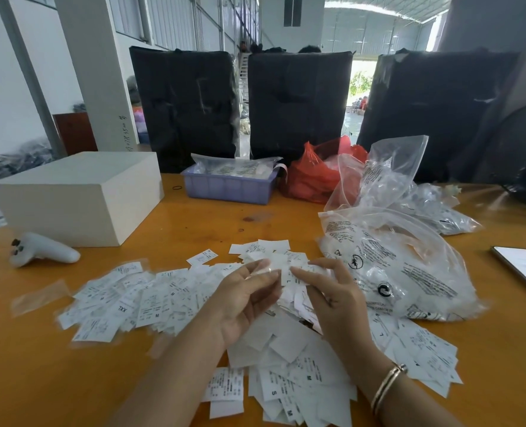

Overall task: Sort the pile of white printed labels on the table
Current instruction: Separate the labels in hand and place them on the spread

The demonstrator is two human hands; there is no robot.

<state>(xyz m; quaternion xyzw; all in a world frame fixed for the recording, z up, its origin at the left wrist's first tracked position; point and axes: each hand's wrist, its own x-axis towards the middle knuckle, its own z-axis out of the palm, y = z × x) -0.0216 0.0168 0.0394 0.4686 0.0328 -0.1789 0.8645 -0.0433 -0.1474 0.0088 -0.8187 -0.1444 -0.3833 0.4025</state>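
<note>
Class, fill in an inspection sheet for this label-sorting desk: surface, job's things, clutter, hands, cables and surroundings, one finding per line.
Surface: orange wooden table, a few dark spots near its middle.
Job's things: white printed labels lie loose across the near half; size letters such as M, L and S show on some.
Clutter: white box, white handheld controller, purple tray of bagged items, red bag, clear printed bags, phone.
Hands: left hand and right hand each pinch labels above the pile; the grip is at the fingertips.
Cables: nothing seen.
Surroundings: three black wrapped bales behind the table, in a warehouse hall.
</note>
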